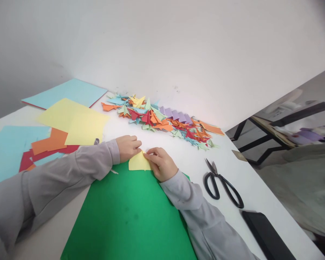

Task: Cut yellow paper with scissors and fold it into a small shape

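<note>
A small piece of yellow paper, its top corners folded in toward a point, lies at the far edge of a large green sheet. My left hand pinches its upper left side with fingers curled together. On its right side, the thumb and fingers of my right hand are closed on the paper's edge. Both hands rest low over the green sheet, and the fingertips partly cover the fold.
Folded paper shapes in several colours are heaped along the wall. Yellow sheets, a light blue sheet and orange pieces lie left. Black-handled scissors, slightly open, and a black flat object lie right, near the table edge.
</note>
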Available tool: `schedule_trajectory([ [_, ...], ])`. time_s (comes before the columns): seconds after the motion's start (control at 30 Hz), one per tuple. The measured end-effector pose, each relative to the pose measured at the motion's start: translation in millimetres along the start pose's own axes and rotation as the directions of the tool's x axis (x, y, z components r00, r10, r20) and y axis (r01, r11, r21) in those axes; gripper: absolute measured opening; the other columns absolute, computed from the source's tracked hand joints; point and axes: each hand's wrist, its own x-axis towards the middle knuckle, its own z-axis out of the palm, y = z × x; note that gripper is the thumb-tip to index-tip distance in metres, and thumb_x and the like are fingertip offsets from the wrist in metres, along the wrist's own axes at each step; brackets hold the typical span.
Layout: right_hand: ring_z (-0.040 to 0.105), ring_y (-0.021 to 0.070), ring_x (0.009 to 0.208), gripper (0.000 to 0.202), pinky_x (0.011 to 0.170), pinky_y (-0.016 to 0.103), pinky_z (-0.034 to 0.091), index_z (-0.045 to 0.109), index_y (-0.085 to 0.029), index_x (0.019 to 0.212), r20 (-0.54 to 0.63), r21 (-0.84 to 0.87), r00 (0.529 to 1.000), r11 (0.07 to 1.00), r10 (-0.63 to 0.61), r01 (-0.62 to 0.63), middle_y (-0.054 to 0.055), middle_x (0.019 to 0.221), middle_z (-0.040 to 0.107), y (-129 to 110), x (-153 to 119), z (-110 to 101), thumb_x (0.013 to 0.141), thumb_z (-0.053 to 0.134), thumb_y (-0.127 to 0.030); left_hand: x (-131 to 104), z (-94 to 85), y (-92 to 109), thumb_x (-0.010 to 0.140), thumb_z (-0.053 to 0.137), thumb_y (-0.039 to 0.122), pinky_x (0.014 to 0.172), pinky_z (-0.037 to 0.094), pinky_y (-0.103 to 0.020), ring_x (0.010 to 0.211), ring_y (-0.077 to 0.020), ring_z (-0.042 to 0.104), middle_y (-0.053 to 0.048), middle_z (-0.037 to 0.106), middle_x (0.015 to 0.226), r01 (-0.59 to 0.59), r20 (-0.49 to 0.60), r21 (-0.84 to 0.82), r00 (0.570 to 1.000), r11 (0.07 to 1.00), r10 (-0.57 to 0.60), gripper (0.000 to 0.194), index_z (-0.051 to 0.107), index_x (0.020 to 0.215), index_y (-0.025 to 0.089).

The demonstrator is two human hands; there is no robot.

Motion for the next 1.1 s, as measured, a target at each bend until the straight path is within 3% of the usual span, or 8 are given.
schedule_trajectory([
  [0.13,0.054,0.0166,0.082,0.023,0.071,0.031,0.050,0.059,-0.018,0.096,-0.045,0.066,0.998,0.997,0.042,-0.039,0.009,0.086,0.059,-0.4,-1.0,1.1,0.081,0.044,-0.011,0.9,1.3,-2.6,0.087,0.037,0.019,0.051,0.026,-0.030,0.064,-0.0155,0.042,-0.008,0.056,0.074,-0.042,0.007,0.009,0.999,0.999,0.042,0.027,0.060,0.074,0.012],
  [0.27,0.053,0.0170,0.080,0.023,0.067,0.031,0.049,0.061,-0.017,0.091,-0.038,0.048,0.999,0.999,-0.002,0.003,0.010,0.086,0.058,-0.7,-0.7,1.4,0.079,0.043,-0.008,1.5,1.5,-3.9,0.088,0.035,0.021,0.050,0.027,-0.031,0.064,-0.0158,0.043,-0.008,0.056,0.075,-0.048,0.005,0.012,0.999,0.999,0.048,0.030,0.061,0.075,0.013],
  [0.6,0.048,0.0173,0.073,0.025,0.060,0.031,0.046,0.060,-0.014,0.090,-0.029,-0.009,0.997,0.998,-0.070,0.069,0.012,0.086,0.056,-2.4,-0.1,1.1,0.076,0.043,-0.003,0.3,6.7,-0.6,0.086,0.037,0.022,0.050,0.028,-0.031,0.063,-0.0168,0.042,-0.007,0.056,0.074,0.002,-0.022,0.007,1.000,1.000,-0.002,0.030,0.063,0.074,0.014],
  [1.1,0.045,0.0167,0.070,0.025,0.056,0.029,0.044,0.060,-0.013,0.088,-0.004,-0.030,0.996,0.996,-0.088,0.088,0.012,0.083,0.054,-5.1,2.7,0.2,0.075,0.041,-0.004,0.7,4.5,0.7,0.086,0.038,0.022,0.050,0.028,-0.030,0.066,-0.0167,0.044,-0.008,0.056,0.075,0.042,0.020,-0.008,0.999,0.999,-0.042,0.028,0.063,0.075,0.014],
])
